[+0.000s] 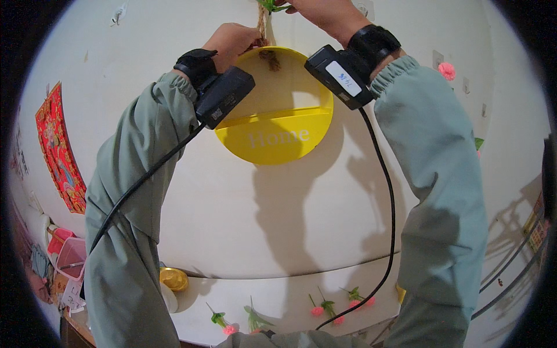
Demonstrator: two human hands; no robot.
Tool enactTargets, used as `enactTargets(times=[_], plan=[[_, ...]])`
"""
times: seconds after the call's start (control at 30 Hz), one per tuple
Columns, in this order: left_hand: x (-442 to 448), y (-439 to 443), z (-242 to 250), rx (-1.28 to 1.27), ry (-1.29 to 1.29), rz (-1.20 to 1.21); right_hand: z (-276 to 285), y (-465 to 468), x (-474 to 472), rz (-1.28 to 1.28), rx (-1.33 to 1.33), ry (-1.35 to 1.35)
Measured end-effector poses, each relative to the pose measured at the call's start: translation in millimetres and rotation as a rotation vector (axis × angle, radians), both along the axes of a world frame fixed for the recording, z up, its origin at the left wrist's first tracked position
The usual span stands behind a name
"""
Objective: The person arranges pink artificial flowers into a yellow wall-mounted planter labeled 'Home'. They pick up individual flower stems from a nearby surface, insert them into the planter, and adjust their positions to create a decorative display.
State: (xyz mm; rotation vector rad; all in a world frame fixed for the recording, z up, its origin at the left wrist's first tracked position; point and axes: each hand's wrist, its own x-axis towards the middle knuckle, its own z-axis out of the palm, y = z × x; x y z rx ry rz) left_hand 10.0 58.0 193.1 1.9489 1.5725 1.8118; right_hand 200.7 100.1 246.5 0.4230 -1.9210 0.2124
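Observation:
A round yellow wall planter (265,152) with the word "Home" on its front pocket hangs against the white wall by a jute rope (261,19). At the planter's upper rim, my left hand (233,39) has its fingers closed on the rope. Above and to the right, my right hand (326,15) reaches to the top edge of the picture, with its fingertips by the green leaves (273,6) of an artificial flower beside the rope. The upper end of the rope and part of the right hand are cut off by the picture's edge.
Several pink artificial flowers (317,310) lie on a white surface (278,287) below, near a gold-coloured round object (174,279). Pink plastic baskets (72,256) stand at lower left. A red decoration (61,148) hangs on the left wall. Black cables run from both wrist devices.

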Motion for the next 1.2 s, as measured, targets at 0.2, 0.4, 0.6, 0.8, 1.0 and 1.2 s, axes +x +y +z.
enactTargets(times=[0.2, 0.4, 0.6, 0.8, 1.0, 1.2], plan=[[-2, 7, -5, 0.098, 0.269, 0.106, -6, 2, -4, -0.100, 0.153, 0.101], [-5, 9, -6, 0.218, 0.484, 0.139, -7, -4, -2, -0.219, 0.168, 0.094], [10, 6, -6, 0.095, 0.161, 0.102, -8, 0, -8, -0.284, 0.275, 0.125], [20, 6, -11, 0.109, 0.036, -0.057, -12, 13, -21, -0.450, 0.203, 0.104], [32, -10, -24, 0.024, 0.067, -0.063, -16, 16, -23, -0.486, 0.200, 0.152], [27, -23, -25, -0.009, 0.154, -0.158, -13, 15, -23, -0.600, 0.065, 0.024]])
